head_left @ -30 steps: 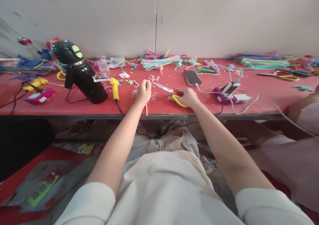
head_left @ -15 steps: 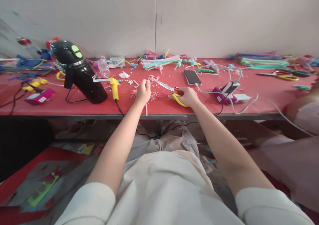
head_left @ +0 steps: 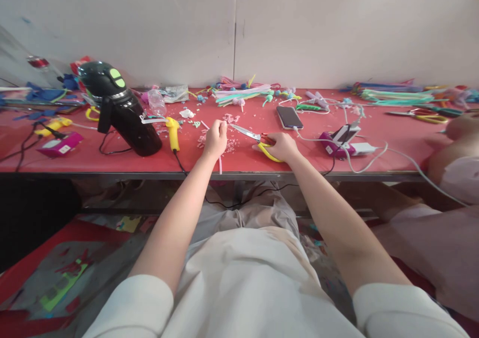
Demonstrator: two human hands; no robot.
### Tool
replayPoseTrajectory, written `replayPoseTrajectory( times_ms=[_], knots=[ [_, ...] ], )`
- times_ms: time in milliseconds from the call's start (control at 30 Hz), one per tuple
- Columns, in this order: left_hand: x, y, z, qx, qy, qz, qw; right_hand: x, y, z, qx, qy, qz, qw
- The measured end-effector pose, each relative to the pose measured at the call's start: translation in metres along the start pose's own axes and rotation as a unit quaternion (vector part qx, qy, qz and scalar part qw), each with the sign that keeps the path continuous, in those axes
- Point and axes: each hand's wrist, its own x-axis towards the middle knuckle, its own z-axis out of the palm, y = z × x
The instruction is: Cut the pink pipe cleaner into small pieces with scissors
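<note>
The left hand was closed round 1 pink strip, above the red tabletop; the right hand gripped 1 pair of yellow-handled scissors, blades pointing toward the left hand

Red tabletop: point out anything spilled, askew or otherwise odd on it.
Pink scraps lie strewn around the left hand on the red tabletop, like uncollected trimmings. The black bottle appears tilted, its top toward the left, though the wide view may exaggerate that. Nothing looks plainly damaged.
</note>
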Motion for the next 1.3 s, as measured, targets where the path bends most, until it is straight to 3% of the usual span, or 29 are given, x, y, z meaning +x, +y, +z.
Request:
replayPoseTrajectory(
  times_ms=[833, 1300],
  knots=[
    [0.0005, 0.0011, 0.0012, -0.004, -0.005, -0.006, 1.0, 0.0004, -0.001, -0.0004, 0.0, 0.002, 0.013, 1.0],
    [-0.0008, -0.0027, 0.0017, -0.007, 0.004, 0.005, 1.0, -0.0022, 0.0032, 0.0034, 0.049, 0.052, -0.012, 0.997]
  ],
)
